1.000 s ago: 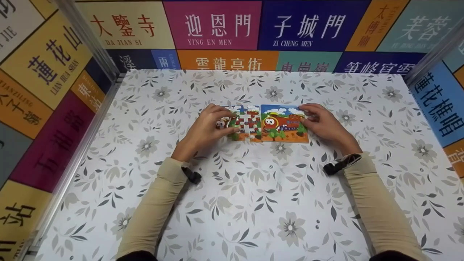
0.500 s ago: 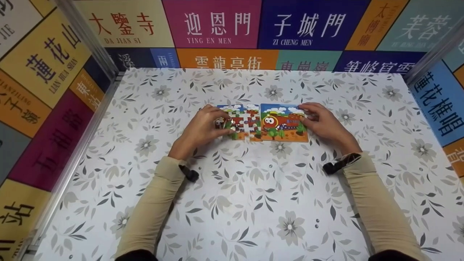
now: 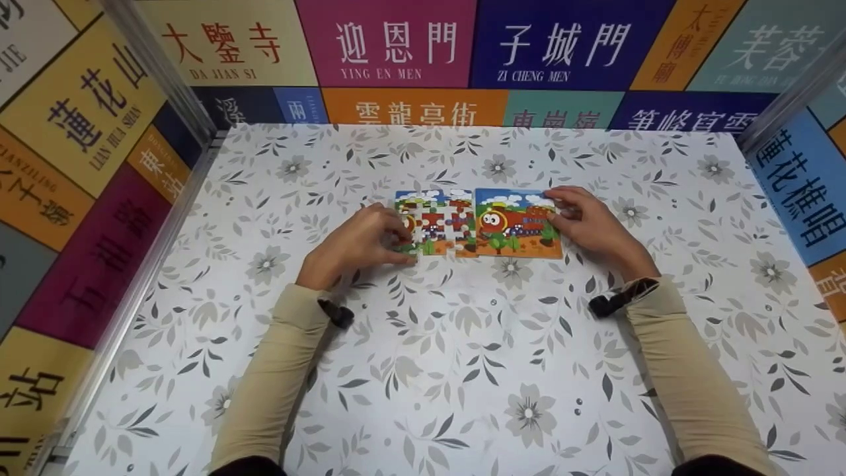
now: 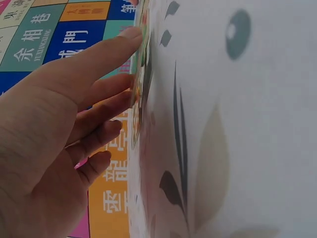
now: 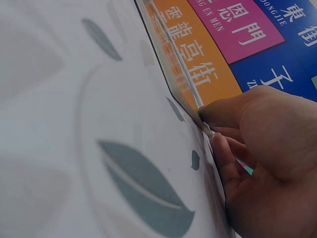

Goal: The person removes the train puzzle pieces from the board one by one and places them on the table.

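My left hand is at the near left corner of a jigsaw puzzle of a red cartoon train. Its thumb and fingers hold a small, partly green jigsaw piece by the edges, mostly covered by the fingers. In the left wrist view the thumb and bent fingers of the hand meet the thin puzzle edge. A matching picture board lies directly to the right of the puzzle. My right hand pinches that board's right edge, thumb and fingertips at its corner in the right wrist view.
Under everything is a white tabletop printed with grey flowers and leaves. Colourful panels with lettering rise along the back and both sides, meeting at metal corner posts.
My left hand has moved left and toward me with the green piece, from over the puzzle to its near left corner, uncovering more of the puzzle. The right hand stays put.
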A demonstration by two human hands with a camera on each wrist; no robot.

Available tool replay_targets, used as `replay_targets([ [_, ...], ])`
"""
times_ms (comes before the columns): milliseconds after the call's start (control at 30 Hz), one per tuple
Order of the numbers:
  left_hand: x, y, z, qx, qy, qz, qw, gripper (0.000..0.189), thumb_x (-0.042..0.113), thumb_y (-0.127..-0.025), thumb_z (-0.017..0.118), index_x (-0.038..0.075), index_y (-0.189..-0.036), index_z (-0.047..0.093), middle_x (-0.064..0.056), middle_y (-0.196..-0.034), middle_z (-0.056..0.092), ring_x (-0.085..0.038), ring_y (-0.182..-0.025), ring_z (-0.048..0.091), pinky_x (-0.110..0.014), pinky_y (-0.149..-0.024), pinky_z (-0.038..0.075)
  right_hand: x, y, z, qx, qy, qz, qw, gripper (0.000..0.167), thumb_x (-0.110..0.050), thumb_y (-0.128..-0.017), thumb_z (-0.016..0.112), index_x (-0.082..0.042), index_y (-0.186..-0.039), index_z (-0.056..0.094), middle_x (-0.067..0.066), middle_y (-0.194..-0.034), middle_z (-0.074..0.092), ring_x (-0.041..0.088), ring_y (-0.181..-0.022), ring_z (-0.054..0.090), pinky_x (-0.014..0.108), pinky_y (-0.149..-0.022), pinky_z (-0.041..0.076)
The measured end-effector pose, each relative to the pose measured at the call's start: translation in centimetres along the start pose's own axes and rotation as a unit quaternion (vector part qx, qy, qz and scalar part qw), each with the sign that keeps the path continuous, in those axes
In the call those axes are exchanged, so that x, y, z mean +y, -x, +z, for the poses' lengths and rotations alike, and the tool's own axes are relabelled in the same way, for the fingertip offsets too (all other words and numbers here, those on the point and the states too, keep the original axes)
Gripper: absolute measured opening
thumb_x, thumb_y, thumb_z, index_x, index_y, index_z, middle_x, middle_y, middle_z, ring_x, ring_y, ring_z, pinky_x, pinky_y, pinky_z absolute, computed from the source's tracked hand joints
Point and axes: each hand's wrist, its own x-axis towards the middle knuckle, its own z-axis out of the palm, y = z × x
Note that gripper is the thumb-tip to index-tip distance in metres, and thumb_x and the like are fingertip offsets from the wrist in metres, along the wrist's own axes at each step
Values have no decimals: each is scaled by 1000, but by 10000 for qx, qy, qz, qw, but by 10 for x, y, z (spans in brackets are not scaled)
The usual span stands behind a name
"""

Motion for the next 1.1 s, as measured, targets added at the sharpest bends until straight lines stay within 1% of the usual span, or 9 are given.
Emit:
replay_targets([
  [67, -3, 1, 0, -44, 29, 69, 10000, 37, 40, -82, 96, 15, -108, 86, -1, -103, 78, -21, -97, 67, -41, -96, 53, -1, 0, 0, 9, 28, -17, 10000, 52, -18, -111, 63, -12, -161, 52, 11, -172, 37, 41, -144, 54, 57, -122, 44],
  [200, -5, 2, 1, -88, 65, 89, 9999, 37, 39, -82, 96, 16, -109, 86, 0, -105, 78, -20, -99, 67, -41, -99, 52, -1, 1, 0, -4, 32, 0, 10000, 53, -20, -111, 63, -13, -162, 51, 10, -172, 38, 41, -144, 54, 58, -121, 44],
  [333, -5, 1, 2, -87, 42, 106, 9999, 36, 37, -84, 95, 16, -112, 86, 0, -108, 78, -19, -103, 68, -40, -101, 52, -1, 1, 0, -14, 45, 25, 10000, 53, -20, -111, 62, -13, -162, 51, 10, -173, 37, 42, -144, 53, 58, -122, 44],
  [567, -6, 1, 1, -77, 11, 80, 9999, 38, 36, -85, 94, 14, -115, 86, -2, -117, 77, -20, -113, 68, -42, -111, 50, -2, 1, 1, -10, 60, 39, 10000, 53, -19, -111, 63, -12, -162, 51, 11, -173, 36, 42, -144, 54, 58, -122, 44],
  [733, -8, 1, 1, -107, 46, -21, 9999, 37, 35, -86, 94, 15, -115, 85, 0, -115, 77, -20, -110, 67, -42, -107, 51, -2, 2, 0, 4, 10, 60, 10000, 52, -20, -110, 64, -13, -161, 53, 10, -174, 35, 41, -144, 54, 57, -123, 43],
  [833, -8, 1, 1, -114, 91, -25, 9999, 36, 34, -85, 94, 16, -115, 85, 0, -114, 77, -20, -108, 67, -42, -105, 52, -3, 2, 0, -5, -43, 101, 9999, 52, -20, -110, 64, -13, -160, 53, 10, -173, 36, 41, -144, 54, 58, -123, 43],
  [1100, -6, 2, 1, -257, 115, 66, 9996, 34, 32, -87, 93, 14, -115, 86, -1, -118, 77, -21, -112, 68, -42, -106, 53, -2, 3, 1, 19, -71, 156, 9999, 52, -17, -110, 63, -13, -160, 50, 18, -160, 47, 41, -140, 55, 58, -120, 44],
])
